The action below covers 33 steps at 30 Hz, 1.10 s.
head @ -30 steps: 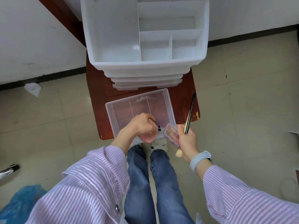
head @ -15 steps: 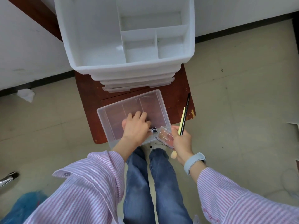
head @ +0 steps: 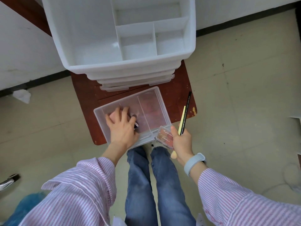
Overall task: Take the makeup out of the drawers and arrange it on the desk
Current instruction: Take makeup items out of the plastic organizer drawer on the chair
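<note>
Makeup is partly out: my right hand grips a clear blush palette and two pencils; my left hand, fingers spread, reaches a pink item in the clear plastic drawer; nothing is arranged on the desk yet.

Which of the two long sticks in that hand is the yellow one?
The shorter stick, nearer the clear drawer. It is pale yellow; the longer pencil beside it is black. The right hand holds both.

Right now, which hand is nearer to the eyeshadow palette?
Right. The right hand holds the eyeshadow palette, together with a black pencil and a yellow brush. The left hand is apart from it, reaching into the clear drawer.
</note>
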Available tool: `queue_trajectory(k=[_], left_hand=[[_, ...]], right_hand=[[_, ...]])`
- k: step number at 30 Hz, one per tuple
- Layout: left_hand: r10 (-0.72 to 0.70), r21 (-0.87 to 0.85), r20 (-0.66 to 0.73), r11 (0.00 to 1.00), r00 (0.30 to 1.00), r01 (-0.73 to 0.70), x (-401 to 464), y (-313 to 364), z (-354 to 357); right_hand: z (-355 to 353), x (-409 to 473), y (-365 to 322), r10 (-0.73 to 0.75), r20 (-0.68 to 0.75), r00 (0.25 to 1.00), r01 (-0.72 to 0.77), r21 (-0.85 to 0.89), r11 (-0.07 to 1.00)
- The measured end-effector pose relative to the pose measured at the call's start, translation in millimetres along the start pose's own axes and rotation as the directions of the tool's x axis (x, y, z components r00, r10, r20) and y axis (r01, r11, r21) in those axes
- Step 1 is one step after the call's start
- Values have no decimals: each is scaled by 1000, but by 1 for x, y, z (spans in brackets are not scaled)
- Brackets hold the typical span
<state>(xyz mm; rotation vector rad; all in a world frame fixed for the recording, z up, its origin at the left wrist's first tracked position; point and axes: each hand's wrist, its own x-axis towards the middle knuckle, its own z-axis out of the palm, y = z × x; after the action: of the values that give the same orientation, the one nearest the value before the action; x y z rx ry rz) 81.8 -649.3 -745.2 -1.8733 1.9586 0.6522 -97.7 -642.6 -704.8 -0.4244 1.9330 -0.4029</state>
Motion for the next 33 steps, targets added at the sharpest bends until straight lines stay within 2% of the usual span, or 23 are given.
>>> queue_trajectory(k=[8,14,16,20,23,28,33], left_hand=[[-51,-48,-143,998,988,45,3,-13,3],[-110,-150,-67,984,992,99,4,-14,-10],[-111,-226,-85,970,990,89,2,-15,-19],[-95,-364,-276,931,956,-13,-23,-16,-44],[-134,-410,-345,912,929,-20,-51,-22,-58],[-222,-453,-333,890,916,51,-98,-30,-70],[-292,-485,-272,865,917,132,-119,-37,-81]], right_hand=[[27,-11,14,149,-22,989,-150,-60,987],[35,-4,3,224,-63,973,-227,-45,973],[33,-2,-2,258,-51,965,-260,-46,964],[22,-3,-7,233,-21,972,-234,-111,966],[9,-13,-13,212,-11,977,-212,-129,969],[-15,-45,-32,119,20,993,-114,-155,981],[-21,-60,-65,88,55,995,-78,-164,983]])
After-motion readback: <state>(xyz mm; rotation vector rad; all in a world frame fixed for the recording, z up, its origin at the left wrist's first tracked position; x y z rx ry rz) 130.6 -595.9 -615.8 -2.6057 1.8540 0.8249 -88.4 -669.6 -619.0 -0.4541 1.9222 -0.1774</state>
